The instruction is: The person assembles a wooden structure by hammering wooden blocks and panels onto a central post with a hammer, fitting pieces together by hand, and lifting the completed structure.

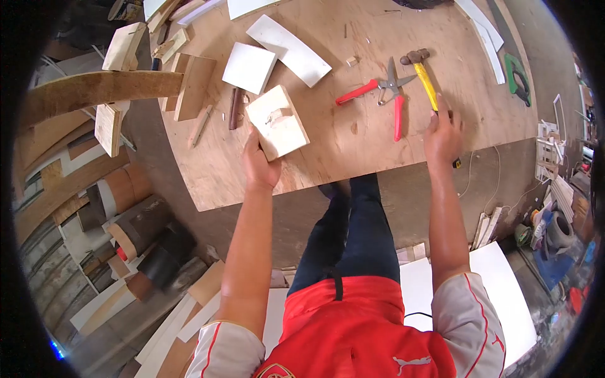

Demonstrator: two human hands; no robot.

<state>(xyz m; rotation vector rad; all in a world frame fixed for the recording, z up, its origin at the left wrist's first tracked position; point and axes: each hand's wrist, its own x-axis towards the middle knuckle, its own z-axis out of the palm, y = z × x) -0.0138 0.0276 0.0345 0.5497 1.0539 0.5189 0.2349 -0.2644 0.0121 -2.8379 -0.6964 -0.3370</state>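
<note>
Over the head camera, I find the left hand (261, 161) clamped on a wooden block (287, 137) at the worktop's (346, 151) near edge, left of centre; the right hand (445, 137) grips the hammer (426, 82) toward the near-right corner.

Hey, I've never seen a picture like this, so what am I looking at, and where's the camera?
There's no machine here, just a person working bare-handed. The single picture comes from a camera worn on the head, looking forward and down, so you see roughly what the wearer sees. The left hand holds a pale wooden block; the right hand grips a hammer by its handle. On the wooden table lie red-handled shears, some white pieces and, near the right edge, a green-handled tool.
</note>
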